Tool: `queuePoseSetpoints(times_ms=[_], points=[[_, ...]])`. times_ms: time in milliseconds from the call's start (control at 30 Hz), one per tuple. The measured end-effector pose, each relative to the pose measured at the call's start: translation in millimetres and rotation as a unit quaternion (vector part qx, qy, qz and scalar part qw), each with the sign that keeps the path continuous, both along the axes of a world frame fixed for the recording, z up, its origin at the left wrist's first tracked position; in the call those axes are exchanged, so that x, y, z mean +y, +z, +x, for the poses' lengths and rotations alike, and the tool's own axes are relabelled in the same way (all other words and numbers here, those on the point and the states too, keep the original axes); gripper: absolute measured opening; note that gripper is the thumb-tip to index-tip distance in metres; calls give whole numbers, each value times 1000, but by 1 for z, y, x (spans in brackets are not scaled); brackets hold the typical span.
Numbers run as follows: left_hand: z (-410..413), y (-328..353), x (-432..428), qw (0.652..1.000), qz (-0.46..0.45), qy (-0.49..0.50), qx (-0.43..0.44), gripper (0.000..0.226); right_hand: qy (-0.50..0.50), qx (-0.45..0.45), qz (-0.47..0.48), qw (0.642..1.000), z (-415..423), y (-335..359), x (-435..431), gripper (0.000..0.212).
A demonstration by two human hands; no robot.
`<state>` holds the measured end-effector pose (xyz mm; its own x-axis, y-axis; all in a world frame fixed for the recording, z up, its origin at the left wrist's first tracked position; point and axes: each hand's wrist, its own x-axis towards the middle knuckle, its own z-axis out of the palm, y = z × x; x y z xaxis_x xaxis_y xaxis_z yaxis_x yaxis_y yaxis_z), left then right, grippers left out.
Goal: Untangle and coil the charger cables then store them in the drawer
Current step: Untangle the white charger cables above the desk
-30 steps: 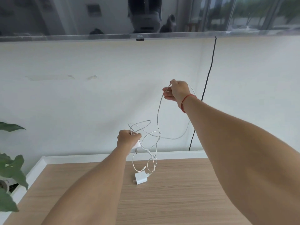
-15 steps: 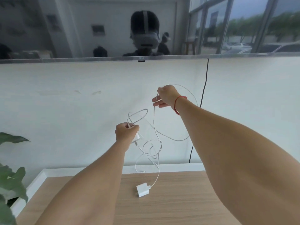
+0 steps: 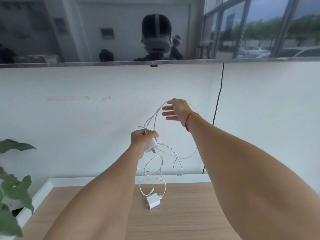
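Note:
My left hand [image 3: 142,141] is closed around a white charger plug [image 3: 152,146] and several strands of white cable [image 3: 178,163], held above the table. The cable rises in a loop to my right hand [image 3: 176,110], where it runs over the thumb side at the top; the other fingers are stretched out. Tangled loops hang down from my left hand to a second white charger plug [image 3: 153,202] that lies on the wooden table top [image 3: 190,215], with a loose cable end [image 3: 152,190] beside it. No drawer is in view.
A white wall stands right behind the table, with a thin black cord [image 3: 219,101] running down it. A dark glossy screen [image 3: 86,32] hangs above. A green plant [image 3: 15,191] sits at the left edge, beside the table's white rim [image 3: 78,181].
My right hand has come down and nearer to my left, and its fingers have spread out. My left hand now also holds cable strands. The lower plug still lies on the table.

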<state>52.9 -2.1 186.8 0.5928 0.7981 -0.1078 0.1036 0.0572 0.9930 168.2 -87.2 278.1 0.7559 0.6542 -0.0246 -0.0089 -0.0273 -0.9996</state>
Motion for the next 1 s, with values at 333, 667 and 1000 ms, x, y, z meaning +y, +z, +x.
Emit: queuePoseSetpoints(times_ms=[333, 667, 1000], points=[[-6, -7, 4, 998, 14, -39, 44, 15, 252, -106, -317, 908, -13, -73, -5, 28], [-22, -17, 9, 992, -18, -84, 89, 17, 281, -85, -299, 908, -26, -111, -6, 30], [-32, -44, 18, 987, 34, -53, 147, 12, 172, -114, -253, 945, -9, -117, -5, 12]])
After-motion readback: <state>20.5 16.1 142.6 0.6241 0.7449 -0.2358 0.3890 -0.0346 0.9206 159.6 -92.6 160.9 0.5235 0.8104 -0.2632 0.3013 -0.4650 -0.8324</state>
